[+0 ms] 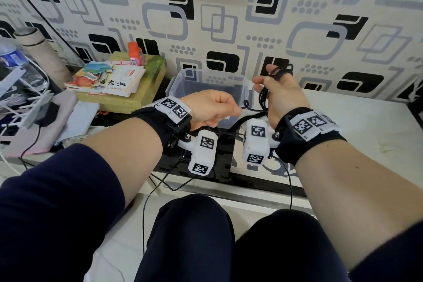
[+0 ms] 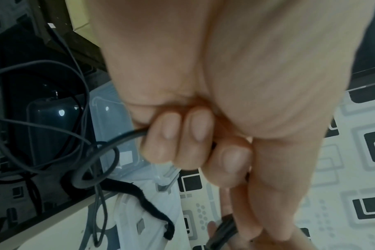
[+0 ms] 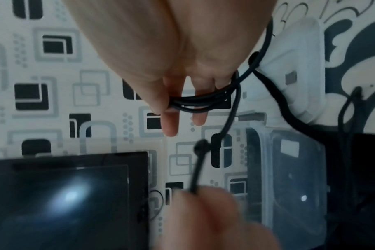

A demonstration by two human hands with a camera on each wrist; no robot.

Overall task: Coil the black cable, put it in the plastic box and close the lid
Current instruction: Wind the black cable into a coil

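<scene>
The black cable (image 1: 263, 96) runs between both hands in front of the clear plastic box (image 1: 183, 84), which stands open against the wall. My right hand (image 1: 281, 96) is raised beside the box's right corner. Several loops of the cable (image 3: 199, 101) lie round its fingers (image 3: 171, 125), pinched by the thumb. My left hand (image 1: 212, 107) is a fist just in front of the box and grips the free stretch of cable (image 2: 118, 140), its fingers (image 2: 178, 140) curled round it. More slack cable hangs below the hands. I cannot make out the lid.
A stack of books (image 1: 107, 80) on a green box and an orange bottle (image 1: 135, 52) sit left of the plastic box. Tangled white cords and a water bottle (image 1: 11, 57) lie far left. The glossy black surface (image 1: 217, 167) meets a white tabletop (image 1: 354, 126) on the right.
</scene>
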